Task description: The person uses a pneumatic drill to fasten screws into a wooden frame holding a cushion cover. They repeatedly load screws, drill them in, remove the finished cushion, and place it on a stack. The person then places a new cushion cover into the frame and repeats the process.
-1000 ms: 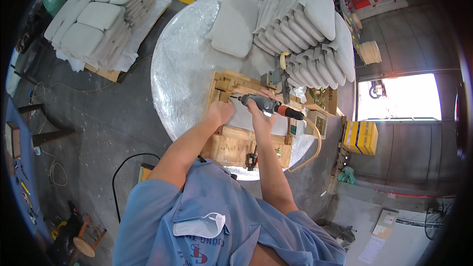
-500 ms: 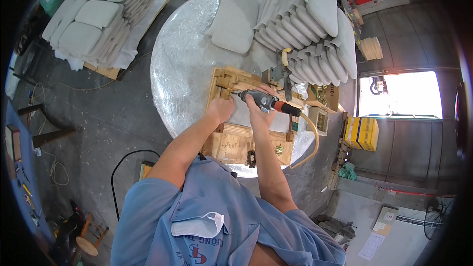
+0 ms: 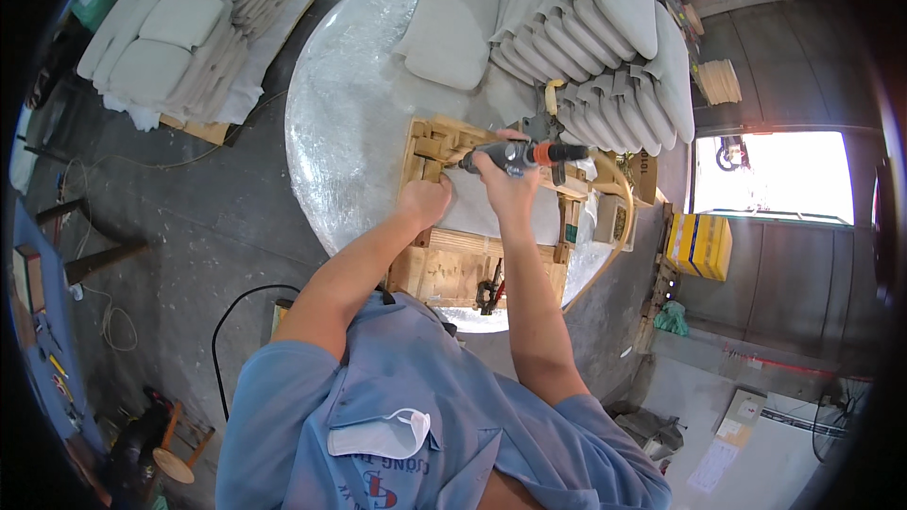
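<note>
My right hand is wrapped round a grey air screwdriver with an orange collar and a black rear end. Its tip points left, toward the corner of a wooden jig. My left hand is closed at the jig's left side, its fingertips against a wooden block; whatever they pinch is hidden. Between the jig's rails lies a grey padded panel. From the tool's rear a yellowish air hose curves down to the right.
The jig rests on a round, film-wrapped table. Grey cushions stand in rows at its far right, beside a loose panel. An open box stands right of the jig. A dark clamp-like tool sits at the near edge.
The screwdriver's rear end has swung up and right, and the hose has shifted right with it. My right hand has moved slightly up and right. My left hand stays near the same block.
</note>
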Tool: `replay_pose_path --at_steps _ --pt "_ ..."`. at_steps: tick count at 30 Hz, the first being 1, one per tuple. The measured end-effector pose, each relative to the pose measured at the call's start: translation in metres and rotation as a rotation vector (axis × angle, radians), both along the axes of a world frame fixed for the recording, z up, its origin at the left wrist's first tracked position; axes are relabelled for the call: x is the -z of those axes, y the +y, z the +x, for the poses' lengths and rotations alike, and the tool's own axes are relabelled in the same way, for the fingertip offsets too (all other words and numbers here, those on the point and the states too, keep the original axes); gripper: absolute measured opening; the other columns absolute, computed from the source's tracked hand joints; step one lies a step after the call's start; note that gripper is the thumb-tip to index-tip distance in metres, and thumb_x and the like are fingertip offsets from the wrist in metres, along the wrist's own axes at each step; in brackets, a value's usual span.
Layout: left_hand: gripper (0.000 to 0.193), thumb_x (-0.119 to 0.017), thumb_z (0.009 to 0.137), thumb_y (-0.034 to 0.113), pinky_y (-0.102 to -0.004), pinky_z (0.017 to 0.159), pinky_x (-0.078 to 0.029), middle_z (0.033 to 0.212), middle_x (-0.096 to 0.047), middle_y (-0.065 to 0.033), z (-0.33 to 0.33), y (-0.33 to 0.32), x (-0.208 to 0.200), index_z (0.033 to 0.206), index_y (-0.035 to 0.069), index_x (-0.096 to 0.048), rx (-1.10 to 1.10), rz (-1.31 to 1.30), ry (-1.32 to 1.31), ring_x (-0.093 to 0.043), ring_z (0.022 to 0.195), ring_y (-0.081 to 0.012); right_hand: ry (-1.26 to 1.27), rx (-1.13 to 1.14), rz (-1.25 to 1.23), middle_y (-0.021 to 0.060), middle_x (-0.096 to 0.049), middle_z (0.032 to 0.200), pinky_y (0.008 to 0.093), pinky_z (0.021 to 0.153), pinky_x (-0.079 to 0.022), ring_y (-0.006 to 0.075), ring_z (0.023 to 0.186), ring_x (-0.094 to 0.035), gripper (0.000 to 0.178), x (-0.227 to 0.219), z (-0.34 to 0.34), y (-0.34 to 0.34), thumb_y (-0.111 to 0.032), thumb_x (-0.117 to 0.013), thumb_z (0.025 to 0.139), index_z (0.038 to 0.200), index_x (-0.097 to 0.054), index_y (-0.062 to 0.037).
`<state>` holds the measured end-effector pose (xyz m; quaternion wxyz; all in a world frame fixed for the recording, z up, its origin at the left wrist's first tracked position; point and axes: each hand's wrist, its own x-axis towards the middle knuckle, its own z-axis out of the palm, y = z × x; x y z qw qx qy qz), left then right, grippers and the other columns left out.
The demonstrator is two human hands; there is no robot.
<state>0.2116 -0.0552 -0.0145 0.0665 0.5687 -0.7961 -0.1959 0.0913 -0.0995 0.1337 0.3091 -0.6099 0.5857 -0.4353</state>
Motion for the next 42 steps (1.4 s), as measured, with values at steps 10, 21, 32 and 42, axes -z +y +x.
replay_pose_path --at_steps 10,21,32,42 --pt "0.036 -0.055 0.096 0.012 -0.0494 0.058 -0.059 0.077 -0.076 -0.0173 -0.002 0.0 0.011 0.126 -0.007 -0.061 -0.056 -0.072 0.109 -0.076 0.068 -0.0363 0.198 0.006 0.284 0.0026 -0.08 0.096 0.0371 0.091 -0.057 0.0206 0.094 -0.077 0.044 -0.018 0.005 -0.041 -0.025 -0.086 0.071 0.112 -0.076 -0.0133" --pt "0.023 -0.055 0.099 0.014 -0.0504 0.065 -0.06 0.081 -0.077 -0.0177 0.003 -0.004 0.007 0.113 -0.002 -0.062 -0.064 0.015 0.122 -0.077 0.075 -0.0372 0.175 -0.018 0.221 0.0014 -0.078 0.097 0.035 0.091 -0.057 0.0166 0.094 -0.075 0.047 -0.026 0.025 -0.016 -0.021 -0.087 0.075 0.119 -0.073 -0.0143" --pt "0.051 -0.051 0.112 0.036 -0.0482 0.084 -0.063 0.111 -0.076 -0.0211 0.052 0.015 0.009 0.147 -0.001 -0.053 -0.806 0.742 1.425 -0.076 0.092 -0.0362 -0.39 0.212 0.279 0.0133 -0.071 0.117 0.036 0.075 -0.067 0.0232 0.099 -0.074 0.057 -0.023 -0.029 0.074 -0.007 -0.084 0.086 0.136 -0.058 -0.0081" --pt "0.071 -0.037 0.114 0.057 -0.042 0.106 -0.057 0.149 -0.062 -0.0228 0.046 0.061 -0.03 0.157 0.001 -0.047 -0.652 1.125 2.208 -0.067 0.127 -0.0331 -0.704 0.366 0.182 0.0189 -0.067 0.128 0.0368 0.075 -0.069 0.0268 0.107 -0.073 0.053 -0.073 -0.054 0.174 -0.003 -0.072 0.092 0.141 -0.05 -0.0048"
